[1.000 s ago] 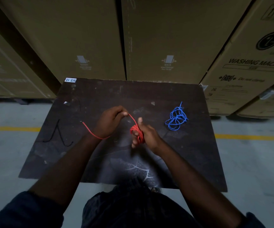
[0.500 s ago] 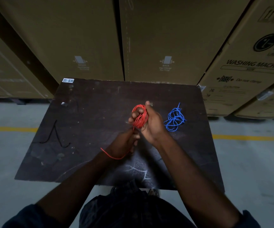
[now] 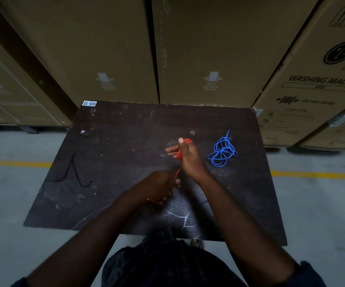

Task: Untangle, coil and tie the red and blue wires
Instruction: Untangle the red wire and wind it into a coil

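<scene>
My right hand (image 3: 188, 157) grips a small coil of red wire (image 3: 180, 152) above the middle of the dark table (image 3: 115, 152); most of the coil is hidden behind the fingers. A short red strand runs down from the coil to my left hand (image 3: 159, 187), which pinches the wire's free end nearer to me. The tip of that end peeks out below the left fist. The blue wire (image 3: 222, 151) lies in a loose tangle on the table, just right of my right hand, untouched.
A short black cord (image 3: 75, 172) lies bent on the table's left side. A white label (image 3: 89, 103) marks the far left corner. Large cardboard boxes (image 3: 208, 48) stand right behind the table. Grey floor with a yellow line (image 3: 16, 163) surrounds it.
My left hand has gone from the far side of the coil to the near side, drawing the red strand down. The loose tail got shorter. My right hand with the coil rose slightly away from me.
</scene>
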`<action>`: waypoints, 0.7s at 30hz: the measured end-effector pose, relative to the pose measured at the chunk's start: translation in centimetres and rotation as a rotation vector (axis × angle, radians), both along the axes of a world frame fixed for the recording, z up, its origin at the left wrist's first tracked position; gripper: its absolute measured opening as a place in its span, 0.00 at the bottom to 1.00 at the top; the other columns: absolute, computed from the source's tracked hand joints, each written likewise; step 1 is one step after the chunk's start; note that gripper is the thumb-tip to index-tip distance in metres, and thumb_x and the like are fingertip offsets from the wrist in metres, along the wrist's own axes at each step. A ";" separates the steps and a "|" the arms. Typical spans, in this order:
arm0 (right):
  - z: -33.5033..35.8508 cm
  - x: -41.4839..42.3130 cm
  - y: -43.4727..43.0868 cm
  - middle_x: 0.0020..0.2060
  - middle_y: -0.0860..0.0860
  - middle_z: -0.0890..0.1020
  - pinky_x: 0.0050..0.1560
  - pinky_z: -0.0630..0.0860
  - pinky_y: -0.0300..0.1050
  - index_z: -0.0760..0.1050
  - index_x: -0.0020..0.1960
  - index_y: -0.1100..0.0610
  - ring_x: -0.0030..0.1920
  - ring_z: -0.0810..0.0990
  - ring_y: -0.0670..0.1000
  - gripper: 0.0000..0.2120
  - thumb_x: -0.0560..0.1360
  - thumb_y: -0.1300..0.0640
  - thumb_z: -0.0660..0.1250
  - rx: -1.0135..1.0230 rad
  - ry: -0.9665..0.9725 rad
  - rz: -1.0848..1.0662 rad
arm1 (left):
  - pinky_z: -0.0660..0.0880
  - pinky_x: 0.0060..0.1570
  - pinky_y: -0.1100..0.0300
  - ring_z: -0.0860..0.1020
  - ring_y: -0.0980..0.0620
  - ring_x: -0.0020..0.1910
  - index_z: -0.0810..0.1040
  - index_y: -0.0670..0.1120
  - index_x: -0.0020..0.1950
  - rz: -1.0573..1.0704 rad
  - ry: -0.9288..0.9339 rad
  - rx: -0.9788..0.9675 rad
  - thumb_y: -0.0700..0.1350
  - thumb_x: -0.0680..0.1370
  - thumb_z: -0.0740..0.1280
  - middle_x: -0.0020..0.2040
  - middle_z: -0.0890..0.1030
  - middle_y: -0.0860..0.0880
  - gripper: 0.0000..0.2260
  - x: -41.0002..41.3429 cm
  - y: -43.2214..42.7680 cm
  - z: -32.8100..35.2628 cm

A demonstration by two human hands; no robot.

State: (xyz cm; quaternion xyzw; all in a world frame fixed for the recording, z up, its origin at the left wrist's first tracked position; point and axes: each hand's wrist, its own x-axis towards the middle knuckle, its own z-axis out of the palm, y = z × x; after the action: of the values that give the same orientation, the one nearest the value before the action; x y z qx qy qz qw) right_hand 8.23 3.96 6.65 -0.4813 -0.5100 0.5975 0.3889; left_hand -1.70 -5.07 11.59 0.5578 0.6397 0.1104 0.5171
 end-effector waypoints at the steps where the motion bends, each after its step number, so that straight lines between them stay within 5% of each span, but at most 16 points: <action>1: -0.2 0.1 -0.1 0.37 0.55 0.83 0.39 0.76 0.38 0.73 0.40 0.58 0.33 0.81 0.44 0.17 0.83 0.56 0.52 0.040 -0.043 0.002 | 0.67 0.19 0.66 0.69 0.59 0.19 0.77 0.42 0.50 0.017 -0.024 -0.035 0.46 0.82 0.58 0.32 0.72 0.49 0.11 -0.2 0.1 0.5; 7: -0.7 1.1 -0.4 0.39 0.58 0.84 0.46 0.76 0.45 0.73 0.37 0.52 0.38 0.81 0.49 0.17 0.83 0.55 0.54 0.136 -0.176 0.058 | 0.70 0.29 0.66 0.72 0.54 0.29 0.76 0.44 0.53 -0.247 0.035 -0.107 0.43 0.82 0.57 0.36 0.73 0.48 0.09 -3.2 0.4 3.4; 11: -0.8 1.1 -1.5 0.36 0.54 0.83 0.47 0.75 0.50 0.74 0.36 0.52 0.36 0.79 0.50 0.20 0.81 0.47 0.54 0.052 -0.174 0.186 | 0.67 0.38 0.63 0.76 0.55 0.38 0.78 0.51 0.46 -0.377 0.409 0.263 0.43 0.80 0.61 0.42 0.79 0.51 0.08 -4.2 2.0 4.3; 13: -0.7 1.1 -1.9 0.32 0.50 0.82 0.44 0.74 0.50 0.77 0.34 0.51 0.35 0.78 0.51 0.24 0.79 0.40 0.52 -0.035 -0.141 0.254 | 0.68 0.41 0.59 0.80 0.46 0.47 0.80 0.52 0.49 -0.239 0.643 0.456 0.47 0.78 0.62 0.47 0.82 0.49 0.06 -4.5 2.6 3.8; 15: -0.4 1.3 -2.3 0.28 0.54 0.81 0.37 0.75 0.45 0.76 0.35 0.55 0.30 0.79 0.51 0.27 0.82 0.43 0.48 -0.152 -0.051 0.325 | 0.70 0.40 0.56 0.80 0.42 0.50 0.79 0.53 0.49 -0.071 0.803 0.561 0.51 0.77 0.63 0.48 0.83 0.47 0.07 -4.9 2.9 2.9; 21: 1.6 2.8 -2.8 0.22 0.55 0.75 0.28 0.74 0.44 0.68 0.33 0.58 0.22 0.76 0.53 0.23 0.82 0.46 0.53 -0.354 0.107 0.399 | 0.73 0.40 0.55 0.80 0.48 0.44 0.78 0.53 0.45 -0.134 0.590 0.848 0.56 0.75 0.56 0.43 0.82 0.53 0.13 -5.5 2.9 0.7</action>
State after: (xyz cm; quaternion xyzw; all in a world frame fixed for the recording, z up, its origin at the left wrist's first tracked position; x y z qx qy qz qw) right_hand 11.06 1.13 8.21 -0.3996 -0.4609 0.7668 0.1997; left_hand -7.16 -2.13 12.31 0.7654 0.6201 0.1647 0.0491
